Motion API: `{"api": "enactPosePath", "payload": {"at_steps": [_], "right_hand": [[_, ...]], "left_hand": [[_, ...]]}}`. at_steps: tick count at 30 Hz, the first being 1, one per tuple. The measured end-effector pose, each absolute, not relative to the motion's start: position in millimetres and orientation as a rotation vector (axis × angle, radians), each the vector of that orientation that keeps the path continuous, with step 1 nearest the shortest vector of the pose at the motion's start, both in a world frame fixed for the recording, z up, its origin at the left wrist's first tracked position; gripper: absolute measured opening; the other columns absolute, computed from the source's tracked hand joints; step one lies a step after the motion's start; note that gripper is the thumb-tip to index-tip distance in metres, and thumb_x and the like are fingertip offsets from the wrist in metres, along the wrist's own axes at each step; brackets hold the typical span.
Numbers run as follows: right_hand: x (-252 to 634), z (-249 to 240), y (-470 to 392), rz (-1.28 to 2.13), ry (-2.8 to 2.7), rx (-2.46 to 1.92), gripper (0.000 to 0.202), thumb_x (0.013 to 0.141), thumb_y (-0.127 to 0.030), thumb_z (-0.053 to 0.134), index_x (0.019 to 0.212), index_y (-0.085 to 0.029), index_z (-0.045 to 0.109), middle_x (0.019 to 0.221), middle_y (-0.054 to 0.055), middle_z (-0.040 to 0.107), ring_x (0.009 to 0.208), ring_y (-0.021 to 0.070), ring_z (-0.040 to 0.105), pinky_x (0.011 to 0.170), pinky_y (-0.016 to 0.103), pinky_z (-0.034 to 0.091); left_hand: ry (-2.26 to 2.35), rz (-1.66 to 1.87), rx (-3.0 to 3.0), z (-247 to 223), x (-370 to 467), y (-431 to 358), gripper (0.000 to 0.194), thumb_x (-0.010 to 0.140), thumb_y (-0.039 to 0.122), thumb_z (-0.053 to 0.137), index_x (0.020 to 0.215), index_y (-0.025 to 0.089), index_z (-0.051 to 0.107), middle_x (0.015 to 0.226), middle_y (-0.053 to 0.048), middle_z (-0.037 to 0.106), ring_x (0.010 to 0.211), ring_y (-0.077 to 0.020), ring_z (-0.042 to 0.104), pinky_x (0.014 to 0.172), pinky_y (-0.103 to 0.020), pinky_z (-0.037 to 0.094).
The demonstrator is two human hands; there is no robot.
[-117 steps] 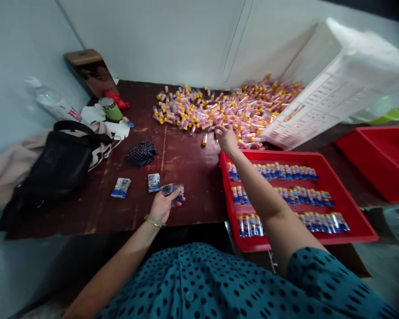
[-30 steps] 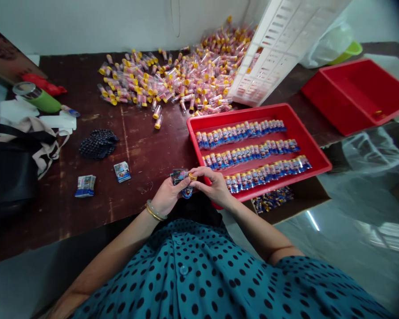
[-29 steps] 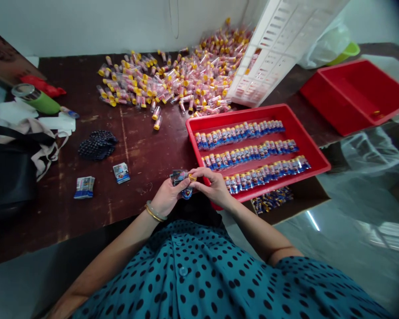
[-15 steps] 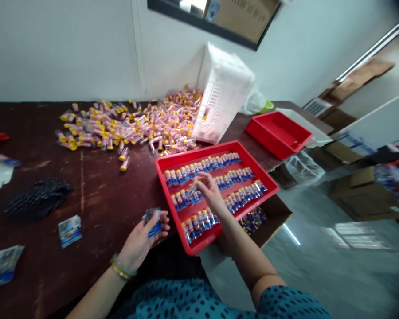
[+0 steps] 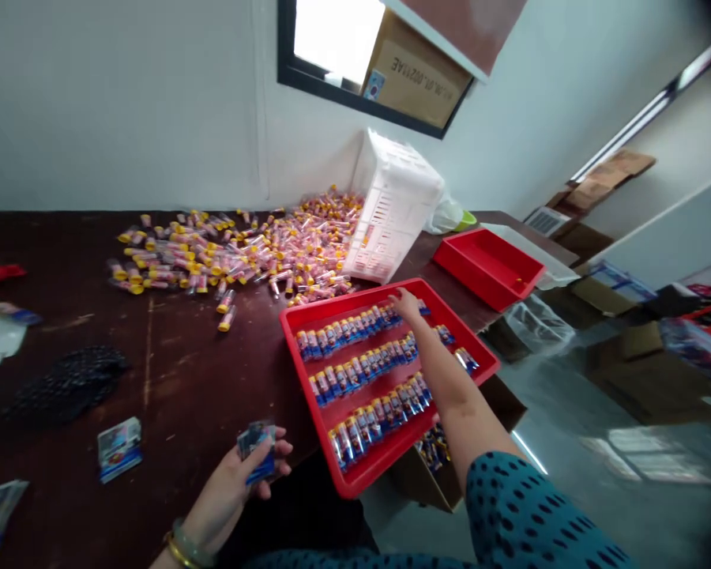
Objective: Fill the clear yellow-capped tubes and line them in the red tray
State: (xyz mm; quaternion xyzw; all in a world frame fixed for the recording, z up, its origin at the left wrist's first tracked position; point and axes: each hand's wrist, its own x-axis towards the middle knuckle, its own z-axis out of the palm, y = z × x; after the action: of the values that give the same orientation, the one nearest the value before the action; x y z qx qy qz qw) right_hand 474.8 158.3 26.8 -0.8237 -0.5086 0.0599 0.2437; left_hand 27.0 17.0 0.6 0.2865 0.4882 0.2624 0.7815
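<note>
From here I see right hand [image 5: 408, 305] shifted to far row of tubes [image 5: 344, 329] in red tray [image 5: 304, 387], likely working that row, can't tell if fingers hold anything, left hand [image 5: 235, 476] pinching packets [image 5: 261, 466] near, left of tray.

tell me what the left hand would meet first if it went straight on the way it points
Probably the near side of the red tray, since the left hand points that way. Height is hard to judge, so it might pass above.
</note>
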Motion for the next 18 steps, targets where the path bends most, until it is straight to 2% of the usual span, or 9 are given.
{"api": "enactPosePath", "payload": {"at_steps": [3, 5, 7, 9, 11, 15, 18], "right_hand": [[418, 25, 199, 0.208, -1.565, -2.014, 0.024, 0.099, -0.028, 0.048, 0.112, -0.013, 0.062, 0.108, 0.009, 0.067, 0.092, 0.0167, 0.062, 0.084, 0.033, 0.052], [352, 17, 227, 0.289, -1.758, -1.812, 0.028, 0.099, -0.022, 0.04, 0.107, -0.012, 0.065, 0.099, 0.008, 0.07, 0.086, 0.0158, 0.061, 0.079, 0.027, 0.049], [274, 6, 249, 0.382, -1.986, -1.627, 0.022, 0.094, -0.015, 0.047, 0.104, -0.015, 0.067, 0.098, 0.005, 0.072, 0.086, 0.0152, 0.062, 0.079, 0.025, 0.048], [203, -4, 262, 0.438, -2.197, -1.466, 0.02, 0.084, -0.008, 0.058, 0.098, -0.018, 0.068, 0.102, 0.005, 0.072, 0.095, 0.0169, 0.061, 0.085, 0.026, 0.047], [151, -10, 267, 0.451, -2.334, -1.376, 0.018, 0.082, -0.006, 0.06, 0.094, -0.017, 0.068, 0.108, 0.009, 0.07, 0.106, 0.0211, 0.057, 0.092, 0.031, 0.045], [117, -11, 261, 0.462, -2.449, -1.341, 0.015, 0.086, -0.005, 0.052, 0.094, -0.011, 0.063, 0.11, 0.019, 0.065, 0.114, 0.0285, 0.051, 0.095, 0.04, 0.043], [127, -6, 240, 0.48, -2.45, -1.334, 0.024, 0.084, -0.008, 0.053, 0.107, -0.01, 0.057, 0.118, 0.02, 0.059, 0.107, 0.0276, 0.052, 0.091, 0.039, 0.044]], "left_hand": [[1.047, 0.625, 0.607, -5, 22, 17, 0.052, 0.065, 0.039, 0.085, 0.109, 0.02, 0.068, 0.084, -0.005, 0.072, 0.066, -0.017, 0.066, 0.045, -0.021, 0.043], [1.018, 0.677, 0.58, -6, 21, 20, 0.044, 0.063, 0.035, 0.086, 0.099, 0.017, 0.07, 0.077, -0.004, 0.07, 0.065, -0.0154, 0.064, 0.049, -0.022, 0.047], [0.99, 0.717, 0.554, -2, 22, 24, 0.037, 0.062, 0.033, 0.087, 0.09, 0.015, 0.072, 0.074, -0.004, 0.068, 0.067, -0.0159, 0.064, 0.055, -0.023, 0.051], [0.979, 0.765, 0.516, 4, 19, 28, 0.037, 0.065, 0.035, 0.085, 0.093, 0.015, 0.073, 0.076, -0.005, 0.07, 0.073, -0.0177, 0.067, 0.063, -0.026, 0.055], [0.982, 0.822, 0.488, 11, 11, 30, 0.038, 0.069, 0.04, 0.082, 0.096, 0.015, 0.073, 0.08, -0.007, 0.071, 0.078, -0.0197, 0.069, 0.068, -0.029, 0.057], [1.087, 0.959, 0.53, 13, -20, 32, 0.037, 0.065, 0.042, 0.085, 0.084, 0.014, 0.07, 0.074, -0.005, 0.071, 0.07, -0.0191, 0.069, 0.052, -0.024, 0.054], [1.22, 1.084, 0.563, 3, -41, 32, 0.037, 0.061, 0.037, 0.087, 0.083, 0.014, 0.069, 0.07, -0.003, 0.071, 0.062, -0.0163, 0.068, 0.045, -0.02, 0.049]]}}
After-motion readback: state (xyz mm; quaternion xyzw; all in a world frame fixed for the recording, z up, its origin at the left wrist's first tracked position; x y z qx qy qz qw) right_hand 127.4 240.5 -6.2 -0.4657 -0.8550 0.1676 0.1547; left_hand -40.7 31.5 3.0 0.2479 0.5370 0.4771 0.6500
